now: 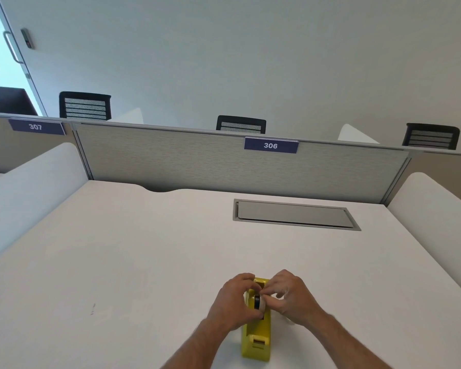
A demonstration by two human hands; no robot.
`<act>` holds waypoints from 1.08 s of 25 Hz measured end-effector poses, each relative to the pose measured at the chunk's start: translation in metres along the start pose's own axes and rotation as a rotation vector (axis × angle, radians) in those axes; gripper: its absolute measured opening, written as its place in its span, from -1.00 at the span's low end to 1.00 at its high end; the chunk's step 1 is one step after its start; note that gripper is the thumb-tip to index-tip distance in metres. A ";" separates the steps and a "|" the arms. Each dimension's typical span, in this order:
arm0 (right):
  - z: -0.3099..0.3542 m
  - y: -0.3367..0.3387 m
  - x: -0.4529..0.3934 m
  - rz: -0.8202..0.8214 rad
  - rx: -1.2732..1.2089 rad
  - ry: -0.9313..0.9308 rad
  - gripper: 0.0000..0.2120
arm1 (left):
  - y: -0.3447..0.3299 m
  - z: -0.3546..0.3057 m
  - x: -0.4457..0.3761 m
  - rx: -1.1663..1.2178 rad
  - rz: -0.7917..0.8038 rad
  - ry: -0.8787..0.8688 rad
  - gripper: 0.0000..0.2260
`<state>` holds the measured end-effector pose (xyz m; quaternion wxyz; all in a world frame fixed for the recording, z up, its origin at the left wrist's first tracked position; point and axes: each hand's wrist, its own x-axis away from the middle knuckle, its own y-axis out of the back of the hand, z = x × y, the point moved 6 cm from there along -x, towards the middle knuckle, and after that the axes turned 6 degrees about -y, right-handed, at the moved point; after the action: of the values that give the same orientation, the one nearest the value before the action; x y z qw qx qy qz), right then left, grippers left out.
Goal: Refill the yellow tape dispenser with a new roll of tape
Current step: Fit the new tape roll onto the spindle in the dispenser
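Low in the frame, right of centre: left hand curled against the yellow tape dispenser on the white desk. Between the hands, tape roll seated in its cradle. Right hand pinching at the roll's top.

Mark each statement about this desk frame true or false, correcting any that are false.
1. Both hands are at the yellow tape dispenser. True: left hand, right hand.
2. The dispenser stands on the grey cable hatch. False: it sits on the white desk, nearer the person.
3. The partition label above the desk reads 306. True.
4. No roll is in the dispenser. False: a white tape roll sits between the fingers.
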<state>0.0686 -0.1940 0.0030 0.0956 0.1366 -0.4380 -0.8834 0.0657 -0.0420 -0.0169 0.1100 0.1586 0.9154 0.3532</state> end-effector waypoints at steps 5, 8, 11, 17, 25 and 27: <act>-0.001 0.000 -0.001 0.030 -0.016 -0.024 -0.86 | -0.001 0.001 0.000 0.007 0.006 -0.007 -0.53; -0.003 -0.001 0.000 0.048 -0.022 -0.048 -0.81 | -0.001 0.003 0.000 0.021 0.007 -0.016 -0.53; -0.003 -0.002 0.001 0.061 0.004 -0.054 -0.72 | -0.001 0.003 -0.001 0.031 0.008 -0.019 -0.52; 0.000 -0.001 0.000 0.027 0.026 -0.005 -0.81 | -0.002 0.005 -0.002 0.025 0.009 -0.009 -0.53; 0.000 0.000 0.000 0.035 0.025 0.005 -0.82 | -0.004 0.005 -0.003 0.001 0.019 0.006 -0.50; 0.000 0.001 0.000 0.025 0.022 0.014 -0.83 | -0.004 0.005 -0.002 0.002 0.015 0.008 -0.50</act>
<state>0.0690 -0.1941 0.0036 0.1081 0.1384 -0.4488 -0.8762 0.0684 -0.0430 -0.0230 0.1036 0.1644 0.9149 0.3538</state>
